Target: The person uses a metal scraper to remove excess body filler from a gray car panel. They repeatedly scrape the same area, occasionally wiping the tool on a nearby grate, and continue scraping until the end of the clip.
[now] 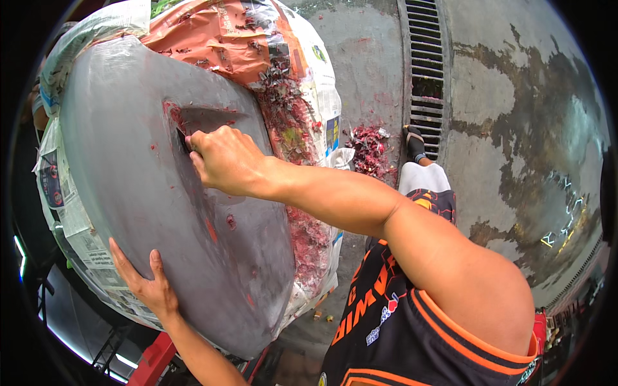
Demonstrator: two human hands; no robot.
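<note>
A large, curved grey panel (116, 154), like a vehicle's body part, lies before me with a recess (209, 119) in its face. Traces of red paint stay in and around this recess. My right hand (225, 159) is closed at the recess's left edge, pinching a small, dark, flat blade (183, 140); most of it is hidden by the fingers. Lower down, my left hand (151, 286) rests on the panel's lower left side, fingers apart and nothing held. Newspaper (84, 235) and an orange printed sheet (206, 42) surround the panel.
Red and grey paint flakes (283, 109) litter the paper along the panel's right side. More red scraps (372, 151) lie on the concrete floor. A metal drain grate (425, 58) runs beside my sandalled foot (414, 143). A red bar (153, 360) shows below the panel.
</note>
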